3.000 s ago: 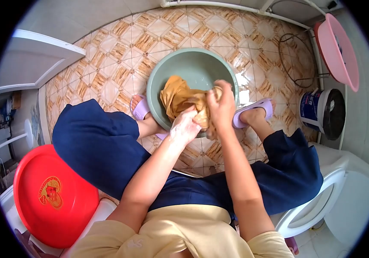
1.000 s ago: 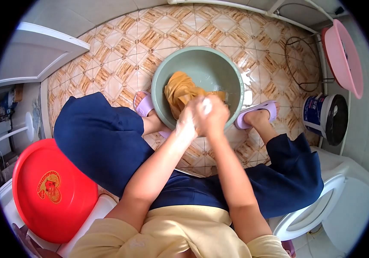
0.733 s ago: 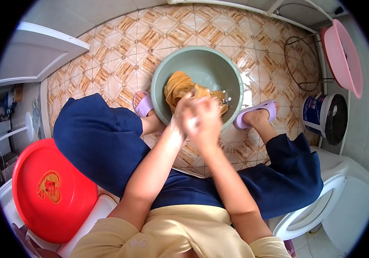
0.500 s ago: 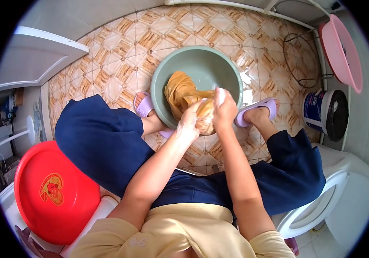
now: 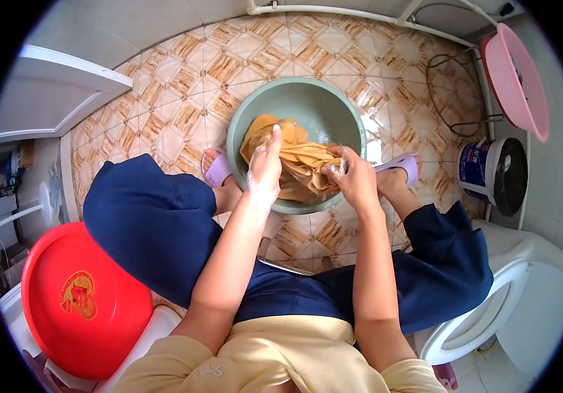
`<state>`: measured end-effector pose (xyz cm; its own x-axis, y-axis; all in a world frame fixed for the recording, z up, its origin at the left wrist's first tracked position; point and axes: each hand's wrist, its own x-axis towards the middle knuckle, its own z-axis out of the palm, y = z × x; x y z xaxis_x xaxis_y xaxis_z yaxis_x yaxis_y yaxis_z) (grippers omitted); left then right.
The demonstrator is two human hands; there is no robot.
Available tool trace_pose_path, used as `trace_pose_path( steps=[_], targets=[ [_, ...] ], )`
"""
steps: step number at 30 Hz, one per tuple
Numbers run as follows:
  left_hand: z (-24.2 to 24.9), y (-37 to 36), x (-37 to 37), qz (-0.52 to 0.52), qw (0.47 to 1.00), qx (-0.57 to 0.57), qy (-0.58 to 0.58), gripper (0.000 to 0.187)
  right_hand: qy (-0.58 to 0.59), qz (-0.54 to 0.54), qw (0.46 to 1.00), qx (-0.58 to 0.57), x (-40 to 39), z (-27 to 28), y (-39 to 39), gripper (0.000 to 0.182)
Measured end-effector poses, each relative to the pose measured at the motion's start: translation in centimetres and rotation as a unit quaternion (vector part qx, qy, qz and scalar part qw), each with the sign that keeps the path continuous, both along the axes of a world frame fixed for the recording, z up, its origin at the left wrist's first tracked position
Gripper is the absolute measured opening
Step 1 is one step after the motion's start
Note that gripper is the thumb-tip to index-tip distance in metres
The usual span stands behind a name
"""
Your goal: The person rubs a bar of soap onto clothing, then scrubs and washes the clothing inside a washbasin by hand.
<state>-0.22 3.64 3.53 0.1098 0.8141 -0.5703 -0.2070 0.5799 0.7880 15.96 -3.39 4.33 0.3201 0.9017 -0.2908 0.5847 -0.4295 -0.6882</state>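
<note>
a mustard-yellow cloth [image 5: 311, 162] lies bunched in the green basin [image 5: 334, 114] at the centre of the frame, drawn into folds between the two hands. the right hand [image 5: 355, 182] pinches the cloth's right end between thumb and fingers. the left hand [image 5: 265, 171], suds on its wrist, is against the left part, thumb stretched upward; its other fingers are mostly hidden, so their grip cannot be told. the basin stands on the tiled floor [image 5: 176, 98] between feet in lilac slippers [image 5: 218, 173]. a red basin [image 5: 108, 337] leans at lower left, a pink basin [image 5: 536, 114] hangs at upper right above a bucket [image 5: 475, 167].
</note>
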Motion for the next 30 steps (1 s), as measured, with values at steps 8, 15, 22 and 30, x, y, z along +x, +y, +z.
trace_pose_path(
  steps=[8,15,22,30],
  targets=[
    [7.2,-1.9,-0.8,-0.058,0.982,0.112,-0.14,0.05,-0.061,0.056,0.983,0.166,-5.6,3.7,1.7,0.073],
    [8.2,-2.2,-1.8,-0.068,0.964,0.239,-0.096,0.037,-0.004,-0.065,0.955,0.29,-2.5,9.5,1.3,0.044],
    [-0.4,-3.5,0.3,-0.011,0.895,-0.343,-0.284,0.07,0.348,-0.196,0.915,0.058,-3.8,5.3,0.4,0.02],
    [-7.0,-6.4,-0.7,-0.042,0.874,-0.004,-0.484,0.039,0.087,-0.053,0.963,0.25,-9.8,-0.2,-1.3,0.037]
  ],
)
